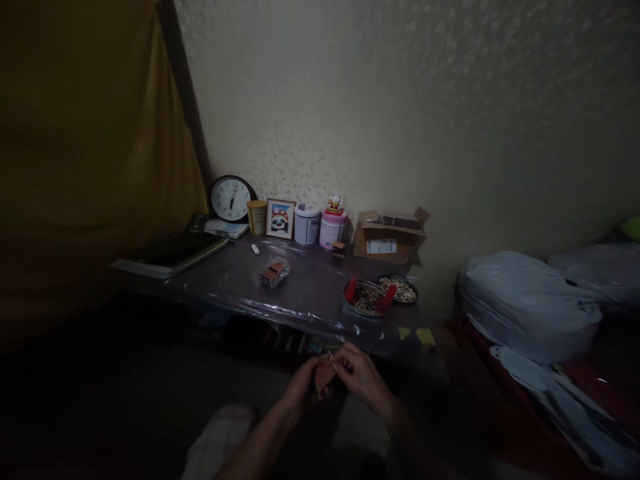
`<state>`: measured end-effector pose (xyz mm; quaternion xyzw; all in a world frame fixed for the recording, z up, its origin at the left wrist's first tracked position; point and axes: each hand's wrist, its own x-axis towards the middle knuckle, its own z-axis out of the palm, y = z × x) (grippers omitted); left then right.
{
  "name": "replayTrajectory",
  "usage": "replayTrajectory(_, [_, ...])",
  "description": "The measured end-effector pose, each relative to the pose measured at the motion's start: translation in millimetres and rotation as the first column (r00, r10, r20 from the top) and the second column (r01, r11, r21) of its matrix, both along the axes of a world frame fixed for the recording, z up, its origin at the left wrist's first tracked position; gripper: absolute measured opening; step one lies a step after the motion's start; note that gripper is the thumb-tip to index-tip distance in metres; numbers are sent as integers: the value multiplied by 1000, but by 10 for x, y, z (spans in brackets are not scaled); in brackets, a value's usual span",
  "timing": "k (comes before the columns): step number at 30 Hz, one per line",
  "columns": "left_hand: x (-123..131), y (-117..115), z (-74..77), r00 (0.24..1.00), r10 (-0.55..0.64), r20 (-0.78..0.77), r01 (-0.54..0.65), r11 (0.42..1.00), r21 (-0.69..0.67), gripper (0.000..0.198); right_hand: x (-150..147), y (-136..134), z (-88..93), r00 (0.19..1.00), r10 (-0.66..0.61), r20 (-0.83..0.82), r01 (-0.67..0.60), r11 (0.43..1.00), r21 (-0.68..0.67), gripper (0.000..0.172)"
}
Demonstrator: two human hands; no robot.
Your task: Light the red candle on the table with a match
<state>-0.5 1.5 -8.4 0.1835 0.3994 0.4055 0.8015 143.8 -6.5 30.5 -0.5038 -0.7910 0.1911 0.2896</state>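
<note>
Low in the dim picture, my left hand [301, 385] and my right hand [361, 377] meet just below the table's front edge. Both are closed round a small reddish block-like object [325, 377] held between them; its details are too dark to make out. On the table [320, 287] ahead lies a clear plastic packet with reddish pieces [274, 273]. Two round trays of small patterned items [371, 297] with red pieces sit at the front right of the table.
Along the wall stand a clock [231, 198], a yellow cup [257, 217], a framed panda picture [281, 219], two tubs [320, 227] and an open cardboard box [389, 237]. Books [173, 253] lie at left. Plastic-wrapped bundles [530, 303] fill the right. A yellow curtain [90, 153] hangs left.
</note>
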Motion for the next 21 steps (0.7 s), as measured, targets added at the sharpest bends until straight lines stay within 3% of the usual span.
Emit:
replayTrajectory(7, [0,-5,45,999,-16,33,17,999,-33,24,-37,46,-42,972,-17,-236,-5,996,-93,11])
replayTrajectory(12, [-1,19,36,997,-23,72,26,999,-40,22,-40,87,-65,927,-124,-354,84,988,-127,12])
replayTrajectory(16, [-2,14,35,994,-29,109,32,999,-29,24,-32,96,-76,905,-193,-380,159,980,-119,12])
replayTrajectory(21, [-10,6,30,993,-9,117,15,999,-44,22,-40,84,-87,939,-149,-310,124,987,-100,13])
